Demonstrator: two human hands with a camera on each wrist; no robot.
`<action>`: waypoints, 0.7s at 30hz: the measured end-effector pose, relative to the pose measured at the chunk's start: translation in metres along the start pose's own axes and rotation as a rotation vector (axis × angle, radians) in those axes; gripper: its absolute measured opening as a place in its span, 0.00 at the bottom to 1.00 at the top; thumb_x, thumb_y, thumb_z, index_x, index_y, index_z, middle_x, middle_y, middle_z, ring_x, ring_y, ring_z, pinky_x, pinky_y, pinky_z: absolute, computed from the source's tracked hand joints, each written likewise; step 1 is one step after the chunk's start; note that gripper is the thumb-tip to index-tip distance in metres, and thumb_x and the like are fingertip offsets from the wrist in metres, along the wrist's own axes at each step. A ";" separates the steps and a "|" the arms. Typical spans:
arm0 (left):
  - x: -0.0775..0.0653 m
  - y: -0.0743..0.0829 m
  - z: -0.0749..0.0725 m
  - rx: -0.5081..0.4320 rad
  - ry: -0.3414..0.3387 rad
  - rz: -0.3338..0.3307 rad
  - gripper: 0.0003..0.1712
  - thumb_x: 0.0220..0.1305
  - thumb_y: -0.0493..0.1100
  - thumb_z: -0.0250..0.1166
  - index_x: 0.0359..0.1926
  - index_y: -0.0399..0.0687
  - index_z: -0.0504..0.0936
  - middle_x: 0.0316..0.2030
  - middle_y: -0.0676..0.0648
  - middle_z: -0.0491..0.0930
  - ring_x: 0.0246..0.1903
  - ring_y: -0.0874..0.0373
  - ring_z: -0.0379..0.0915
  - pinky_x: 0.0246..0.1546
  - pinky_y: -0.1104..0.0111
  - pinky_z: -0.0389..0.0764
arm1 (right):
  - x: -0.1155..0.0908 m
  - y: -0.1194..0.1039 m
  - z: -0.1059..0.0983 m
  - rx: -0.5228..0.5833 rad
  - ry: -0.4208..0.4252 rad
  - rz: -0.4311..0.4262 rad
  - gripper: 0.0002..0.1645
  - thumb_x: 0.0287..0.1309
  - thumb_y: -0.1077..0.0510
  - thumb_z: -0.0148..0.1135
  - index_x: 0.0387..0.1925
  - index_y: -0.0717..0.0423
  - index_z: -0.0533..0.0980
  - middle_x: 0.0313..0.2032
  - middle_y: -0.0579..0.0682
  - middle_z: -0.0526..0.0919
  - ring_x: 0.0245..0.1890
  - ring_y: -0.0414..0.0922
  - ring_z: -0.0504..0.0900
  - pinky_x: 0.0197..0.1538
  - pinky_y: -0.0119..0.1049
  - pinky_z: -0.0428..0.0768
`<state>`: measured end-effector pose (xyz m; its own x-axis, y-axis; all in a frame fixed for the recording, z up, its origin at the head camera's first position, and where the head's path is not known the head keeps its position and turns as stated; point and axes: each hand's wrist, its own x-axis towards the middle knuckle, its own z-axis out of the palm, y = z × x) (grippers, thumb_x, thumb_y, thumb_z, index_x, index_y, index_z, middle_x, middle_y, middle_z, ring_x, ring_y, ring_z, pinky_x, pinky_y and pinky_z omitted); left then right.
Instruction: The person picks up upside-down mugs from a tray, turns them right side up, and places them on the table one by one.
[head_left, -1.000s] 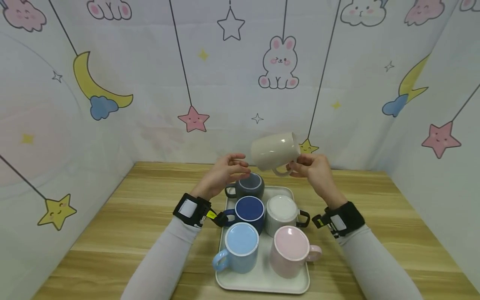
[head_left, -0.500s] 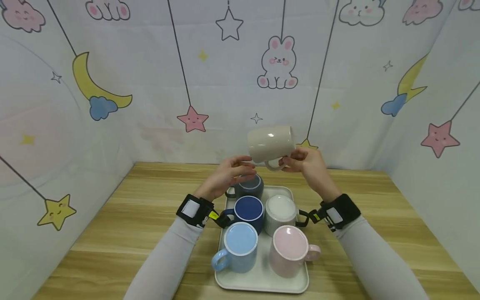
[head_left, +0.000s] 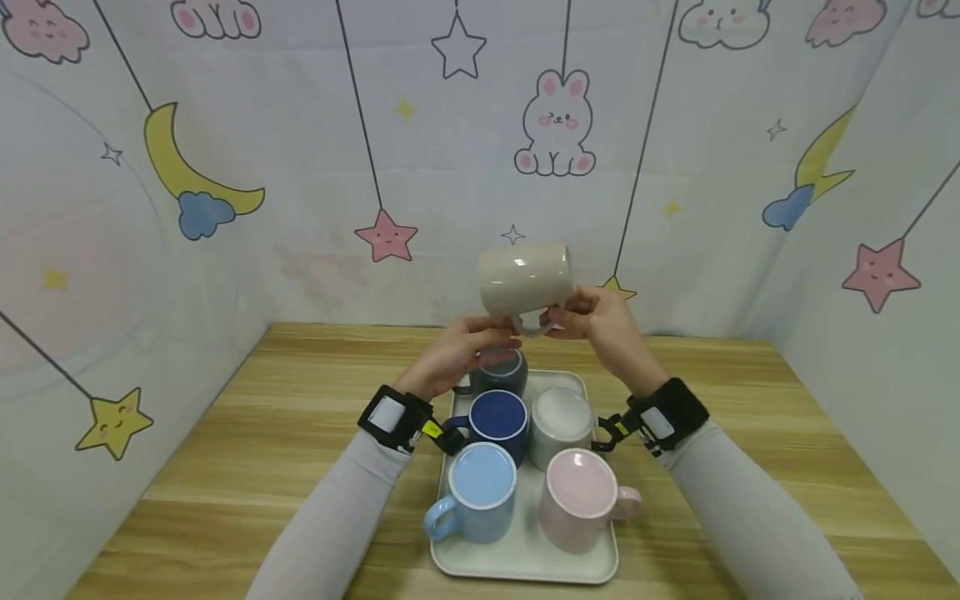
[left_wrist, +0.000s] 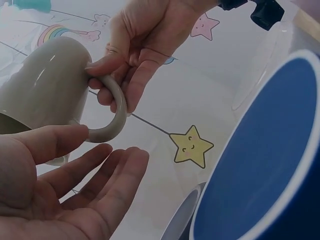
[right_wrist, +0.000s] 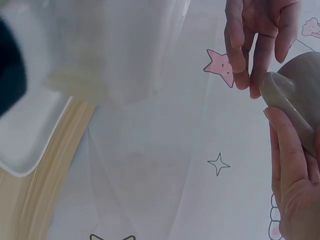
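Observation:
A cream mug (head_left: 523,279) is held in the air on its side, handle downward, above the far end of the tray. My right hand (head_left: 600,321) pinches its handle (left_wrist: 116,107) between thumb and fingers, as the left wrist view also shows. From the other side my left hand (head_left: 461,350) reaches under the mug with fingers extended. Its thumb (left_wrist: 65,137) lies at the handle's lower end, and whether it touches is hard to tell. Below that hand a dark grey mug (head_left: 504,375) stands partly hidden.
On a white tray (head_left: 525,567) stand a navy mug (head_left: 498,417), a white mug with a dark handle (head_left: 562,425), a light blue mug (head_left: 483,492) and a pink mug (head_left: 577,500). A wooden table (head_left: 322,400) lies beneath; a printed cloth wall (head_left: 450,167) rises behind.
My right hand has carried the cream mug left and slightly up, bringing it more level. My left hand has moved a little right, under the mug. The mugs on the tray stay put.

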<state>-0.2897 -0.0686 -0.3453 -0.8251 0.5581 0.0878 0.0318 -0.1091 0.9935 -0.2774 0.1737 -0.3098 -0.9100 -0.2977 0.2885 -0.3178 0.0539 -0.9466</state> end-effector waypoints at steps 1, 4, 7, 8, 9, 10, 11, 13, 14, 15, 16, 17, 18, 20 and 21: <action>0.000 0.000 0.000 -0.003 0.000 0.000 0.22 0.74 0.35 0.53 0.66 0.35 0.69 0.63 0.36 0.70 0.61 0.45 0.71 0.58 0.61 0.77 | 0.000 0.000 0.001 0.003 0.000 -0.003 0.17 0.63 0.65 0.62 0.53 0.68 0.76 0.43 0.63 0.83 0.44 0.51 0.85 0.46 0.46 0.85; 0.001 0.000 0.000 -0.007 0.001 0.000 0.22 0.74 0.34 0.53 0.66 0.34 0.68 0.62 0.37 0.71 0.61 0.44 0.71 0.58 0.61 0.77 | 0.002 -0.001 0.004 0.025 0.005 -0.012 0.16 0.63 0.66 0.63 0.51 0.70 0.76 0.42 0.63 0.84 0.43 0.52 0.85 0.46 0.46 0.85; 0.000 0.000 0.000 0.003 0.008 0.007 0.23 0.73 0.34 0.54 0.66 0.34 0.68 0.62 0.36 0.71 0.61 0.43 0.70 0.58 0.61 0.77 | 0.002 0.000 0.007 0.049 0.010 -0.021 0.15 0.63 0.67 0.63 0.50 0.70 0.77 0.42 0.63 0.84 0.43 0.52 0.86 0.45 0.47 0.85; 0.000 0.000 0.000 0.007 0.013 0.010 0.23 0.73 0.34 0.54 0.66 0.34 0.69 0.62 0.36 0.72 0.61 0.43 0.71 0.58 0.61 0.77 | 0.002 0.000 0.007 0.056 0.010 -0.021 0.15 0.62 0.67 0.63 0.50 0.70 0.77 0.42 0.63 0.84 0.42 0.52 0.86 0.45 0.47 0.85; 0.000 0.000 0.001 0.012 0.022 0.012 0.22 0.73 0.34 0.55 0.66 0.35 0.69 0.61 0.37 0.73 0.60 0.43 0.71 0.58 0.61 0.77 | 0.002 0.000 0.007 0.060 0.010 -0.022 0.15 0.62 0.67 0.63 0.50 0.69 0.77 0.42 0.63 0.84 0.42 0.52 0.86 0.45 0.47 0.85; 0.000 0.000 0.001 0.015 0.033 0.015 0.22 0.72 0.35 0.56 0.65 0.35 0.70 0.60 0.37 0.73 0.60 0.44 0.72 0.58 0.61 0.78 | 0.003 0.001 0.008 0.066 0.008 -0.020 0.15 0.62 0.67 0.63 0.50 0.69 0.77 0.42 0.63 0.84 0.42 0.51 0.86 0.45 0.47 0.85; 0.000 -0.001 0.001 0.016 0.043 0.020 0.22 0.72 0.35 0.56 0.64 0.35 0.71 0.60 0.37 0.74 0.59 0.44 0.72 0.58 0.60 0.77 | 0.003 0.001 0.009 0.073 0.004 -0.019 0.15 0.62 0.67 0.63 0.50 0.69 0.77 0.42 0.63 0.84 0.43 0.52 0.86 0.46 0.47 0.85; 0.000 -0.001 0.002 0.018 0.066 0.031 0.20 0.71 0.34 0.57 0.63 0.36 0.73 0.58 0.38 0.75 0.58 0.45 0.73 0.58 0.59 0.77 | 0.003 0.001 0.010 0.086 -0.004 -0.012 0.15 0.62 0.68 0.62 0.50 0.69 0.76 0.42 0.63 0.84 0.43 0.52 0.85 0.46 0.48 0.85; 0.001 -0.002 0.003 0.014 0.079 0.035 0.20 0.71 0.34 0.58 0.62 0.36 0.74 0.57 0.38 0.76 0.57 0.46 0.74 0.58 0.58 0.77 | 0.003 0.001 0.010 0.091 -0.008 -0.007 0.15 0.62 0.69 0.62 0.50 0.69 0.76 0.42 0.63 0.84 0.43 0.52 0.85 0.46 0.48 0.84; 0.001 -0.003 0.003 0.013 0.091 0.040 0.20 0.71 0.34 0.58 0.61 0.36 0.74 0.57 0.38 0.76 0.57 0.47 0.75 0.58 0.58 0.77 | 0.003 0.000 0.011 0.095 -0.012 0.000 0.15 0.62 0.69 0.62 0.50 0.70 0.76 0.42 0.62 0.84 0.43 0.52 0.85 0.47 0.48 0.84; 0.001 -0.003 0.003 0.011 0.101 0.046 0.20 0.70 0.34 0.58 0.61 0.35 0.74 0.57 0.38 0.76 0.56 0.47 0.75 0.58 0.58 0.77 | 0.003 0.000 0.011 0.101 -0.017 0.008 0.14 0.62 0.70 0.62 0.49 0.70 0.76 0.42 0.62 0.84 0.44 0.52 0.85 0.47 0.48 0.84; 0.000 -0.004 0.003 0.011 0.110 0.053 0.20 0.70 0.34 0.58 0.61 0.34 0.74 0.57 0.37 0.76 0.56 0.47 0.75 0.57 0.58 0.78 | 0.004 0.000 0.012 0.103 -0.020 0.015 0.14 0.61 0.70 0.62 0.48 0.71 0.76 0.41 0.61 0.84 0.43 0.52 0.85 0.48 0.48 0.84; 0.000 -0.004 0.003 0.013 0.120 0.058 0.20 0.70 0.33 0.58 0.62 0.33 0.74 0.57 0.37 0.76 0.56 0.47 0.76 0.57 0.58 0.78 | 0.004 -0.001 0.012 0.103 -0.024 0.024 0.13 0.61 0.71 0.62 0.47 0.72 0.75 0.41 0.61 0.84 0.43 0.52 0.85 0.48 0.48 0.84; -0.001 -0.004 0.003 0.017 0.142 0.074 0.21 0.70 0.34 0.58 0.62 0.33 0.73 0.56 0.37 0.77 0.55 0.46 0.77 0.55 0.60 0.79 | 0.004 -0.002 0.012 0.100 -0.028 0.042 0.12 0.60 0.72 0.62 0.46 0.74 0.75 0.41 0.60 0.84 0.43 0.52 0.86 0.48 0.47 0.84; -0.001 -0.004 0.003 0.023 0.151 0.082 0.20 0.71 0.34 0.58 0.62 0.33 0.74 0.56 0.37 0.77 0.54 0.46 0.78 0.54 0.61 0.80 | 0.003 -0.002 0.012 0.097 -0.031 0.049 0.12 0.60 0.72 0.62 0.45 0.74 0.75 0.41 0.59 0.84 0.44 0.52 0.86 0.49 0.46 0.84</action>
<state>-0.2873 -0.0662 -0.3486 -0.8946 0.4176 0.1587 0.1143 -0.1295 0.9850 -0.2766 0.1611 -0.3085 -0.9147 -0.3263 0.2385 -0.2447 -0.0227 -0.9693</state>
